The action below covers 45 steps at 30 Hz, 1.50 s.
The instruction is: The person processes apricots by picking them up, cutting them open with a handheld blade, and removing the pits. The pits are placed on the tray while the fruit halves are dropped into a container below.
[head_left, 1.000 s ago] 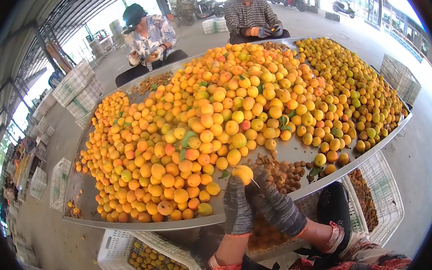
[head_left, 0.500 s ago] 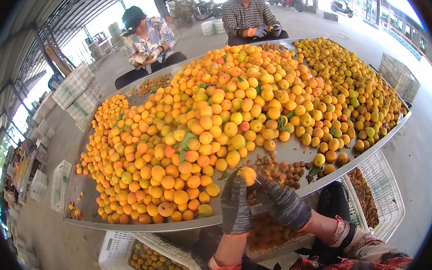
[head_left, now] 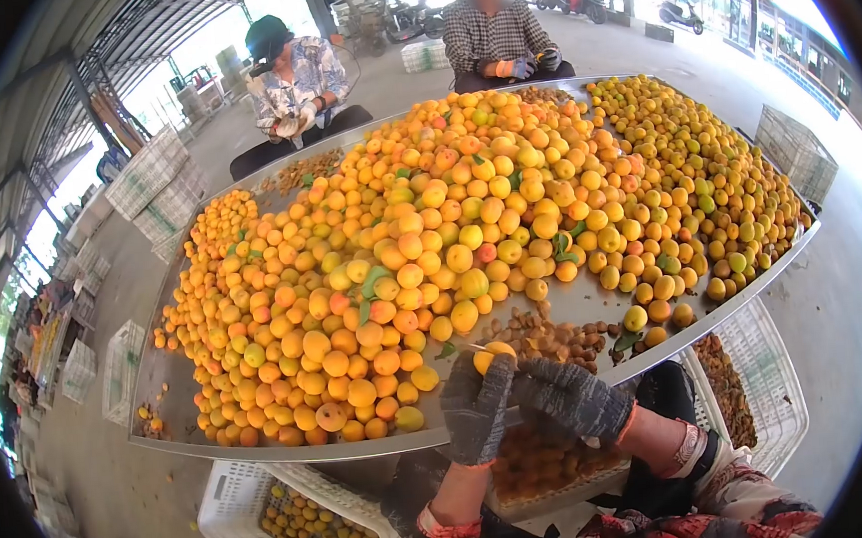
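My left hand, in a dark grey knitted glove, is closed around a yellow-orange apricot at the table's near edge. A thin pale blade, like that of a small knife, shows at the apricot's upper left. My right hand, gloved alike, is closed close beside the left; its fingers hide the handle. Just beyond both hands lie brown apricot stones on the metal table. A large heap of apricots spreads over the table's left and middle.
Smaller, greener apricots cover the right side. Below the near edge stand a white crate with fruit and a white crate beside brown pieces. Two people work across the table. Stacked crates stand at the left.
The apricot has turned and sunk lower into my left hand's fingers. My right hand has rolled over and closed in toward the left. The blade now shows at the apricot's upper left.
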Tool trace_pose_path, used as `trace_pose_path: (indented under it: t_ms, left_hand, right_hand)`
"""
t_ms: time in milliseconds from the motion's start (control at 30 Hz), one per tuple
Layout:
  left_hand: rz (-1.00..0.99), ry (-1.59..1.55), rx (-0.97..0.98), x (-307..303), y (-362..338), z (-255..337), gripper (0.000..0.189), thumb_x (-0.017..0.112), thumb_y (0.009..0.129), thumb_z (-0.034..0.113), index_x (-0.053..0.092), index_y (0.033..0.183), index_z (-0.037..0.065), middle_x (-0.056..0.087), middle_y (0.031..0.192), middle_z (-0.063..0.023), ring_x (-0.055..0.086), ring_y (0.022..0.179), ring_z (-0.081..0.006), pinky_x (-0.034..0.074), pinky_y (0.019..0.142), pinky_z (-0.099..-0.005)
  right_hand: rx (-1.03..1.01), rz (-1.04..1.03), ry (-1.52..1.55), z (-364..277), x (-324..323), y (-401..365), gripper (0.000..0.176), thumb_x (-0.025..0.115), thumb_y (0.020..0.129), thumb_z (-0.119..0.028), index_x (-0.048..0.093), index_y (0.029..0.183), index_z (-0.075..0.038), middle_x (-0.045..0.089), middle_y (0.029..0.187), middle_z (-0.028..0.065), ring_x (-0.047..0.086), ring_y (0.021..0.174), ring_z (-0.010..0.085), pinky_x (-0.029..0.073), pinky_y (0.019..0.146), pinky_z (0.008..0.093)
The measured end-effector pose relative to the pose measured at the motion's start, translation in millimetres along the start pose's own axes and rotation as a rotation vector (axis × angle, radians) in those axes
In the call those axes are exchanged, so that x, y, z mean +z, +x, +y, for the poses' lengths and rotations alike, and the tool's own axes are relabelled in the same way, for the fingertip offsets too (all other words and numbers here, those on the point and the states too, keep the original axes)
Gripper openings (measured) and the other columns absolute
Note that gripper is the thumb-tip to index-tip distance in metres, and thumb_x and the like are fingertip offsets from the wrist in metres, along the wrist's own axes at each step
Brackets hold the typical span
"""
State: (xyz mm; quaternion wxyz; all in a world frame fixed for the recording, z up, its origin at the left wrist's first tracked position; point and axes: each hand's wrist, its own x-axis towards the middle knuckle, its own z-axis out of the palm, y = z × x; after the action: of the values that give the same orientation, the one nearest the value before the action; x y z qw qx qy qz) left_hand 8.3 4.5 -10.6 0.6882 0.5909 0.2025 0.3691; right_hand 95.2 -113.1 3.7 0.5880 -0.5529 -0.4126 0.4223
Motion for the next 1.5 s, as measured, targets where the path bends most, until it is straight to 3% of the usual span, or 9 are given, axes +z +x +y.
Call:
trace_pose_path:
  t_ms: [200, 267, 367, 567, 633, 867, 967, 1233, 1500]
  left_hand:
    - [0.127, -0.141, -0.226, -12.9, 8.9, 5.3, 0.018, 0.057, 0.083, 0.012, 0.055, 0.098, 0.001, 0.06, 0.085, -0.0063, 0.057, 0.072, -0.0138, 0.045, 0.063, -0.0263]
    - [0.12, -0.262, -0.286, -20.2, 11.1, -2.8, 0.019, 0.058, 0.082, 0.01, 0.055, 0.099, 0.002, 0.061, 0.087, -0.0087, 0.059, 0.074, -0.0186, 0.047, 0.066, -0.0299]
    - [-0.056, -0.239, -0.205, -25.4, 8.1, -38.0, 0.023, 0.059, 0.077, 0.002, 0.056, 0.1, 0.004, 0.061, 0.092, -0.0142, 0.06, 0.084, -0.0278, 0.047, 0.072, -0.0364]
    - [-0.371, 0.517, 0.501, -21.7, 10.2, -28.4, 0.027, 0.056, 0.076, 0.002, 0.057, 0.104, 0.004, 0.06, 0.098, -0.0185, 0.056, 0.094, -0.0309, 0.047, 0.078, -0.0376]
    - [-0.168, 0.194, -0.047, -14.5, 4.3, -28.1, 0.025, 0.053, 0.083, 0.012, 0.057, 0.105, 0.002, 0.061, 0.095, -0.0156, 0.059, 0.088, -0.0257, 0.047, 0.075, -0.035]
    - [-0.008, 0.141, 0.055, -8.6, -2.5, -0.5, 0.031, 0.051, 0.088, 0.027, 0.058, 0.1, -0.001, 0.061, 0.09, -0.0075, 0.055, 0.081, -0.0132, 0.046, 0.069, -0.0265]
    - [-0.116, -0.008, -0.369, -12.1, -2.3, 14.6, 0.031, 0.053, 0.087, 0.028, 0.059, 0.099, -0.001, 0.061, 0.089, -0.0076, 0.053, 0.08, -0.0131, 0.044, 0.068, -0.0263]
    - [-0.101, 0.218, 0.112, -6.6, -2.3, -12.4, 0.027, 0.051, 0.088, 0.024, 0.06, 0.093, -0.002, 0.06, 0.081, -0.0065, 0.052, 0.073, -0.0132, 0.042, 0.066, -0.0288]
    - [0.005, -0.138, -0.133, 1.4, -12.5, -4.7, 0.027, 0.05, 0.088, 0.021, 0.058, 0.094, -0.004, 0.059, 0.08, -0.0074, 0.052, 0.074, -0.0104, 0.043, 0.065, -0.0259]
  right_hand:
    - [0.279, 0.192, -0.24, -18.6, 0.9, -6.4, 0.033, 0.052, 0.088, -0.01, 0.046, 0.118, 0.002, 0.057, 0.107, 0.0062, 0.053, 0.096, 0.0116, 0.045, 0.08, 0.0256]
    - [0.052, 0.186, 0.25, -1.2, -16.7, -13.2, 0.031, 0.054, 0.086, -0.006, 0.049, 0.116, -0.001, 0.058, 0.105, 0.0063, 0.054, 0.094, 0.0121, 0.046, 0.079, 0.0257]
    - [-0.107, 0.249, -0.317, 4.8, -28.9, 3.0, 0.036, 0.061, 0.079, -0.002, 0.05, 0.114, -0.003, 0.056, 0.107, 0.0067, 0.054, 0.096, 0.0134, 0.046, 0.08, 0.0266]
    - [-0.37, 0.013, -0.619, -8.2, -21.9, 33.7, 0.055, 0.071, 0.072, -0.021, 0.048, 0.119, -0.004, 0.056, 0.106, 0.016, 0.057, 0.095, 0.024, 0.045, 0.081, 0.034]
    - [-0.325, 0.087, -0.562, -3.4, -16.3, 32.3, 0.054, 0.072, 0.072, -0.022, 0.048, 0.118, -0.004, 0.057, 0.105, 0.0134, 0.057, 0.093, 0.0235, 0.046, 0.08, 0.0343]
    - [-0.256, 0.306, -0.257, 11.1, 0.8, 20.4, 0.053, 0.07, 0.074, -0.017, 0.046, 0.12, -0.003, 0.056, 0.108, 0.0109, 0.055, 0.097, 0.0211, 0.044, 0.084, 0.0322]
    - [-0.425, 0.15, -0.558, -1.1, -12.3, 20.3, 0.052, 0.069, 0.075, -0.013, 0.045, 0.121, -0.002, 0.055, 0.109, 0.0125, 0.054, 0.1, 0.0218, 0.044, 0.085, 0.0328]
    - [-0.356, 0.165, -0.408, -3.2, -10.2, 12.7, 0.049, 0.069, 0.075, -0.011, 0.047, 0.118, -0.003, 0.055, 0.111, 0.0102, 0.052, 0.103, 0.0205, 0.042, 0.088, 0.0329]
    - [-0.176, 0.307, 0.481, 9.1, 9.2, 4.0, 0.038, 0.065, 0.079, -0.018, 0.05, 0.112, -0.004, 0.057, 0.092, 0.0064, 0.055, 0.08, 0.0134, 0.047, 0.067, 0.0242]
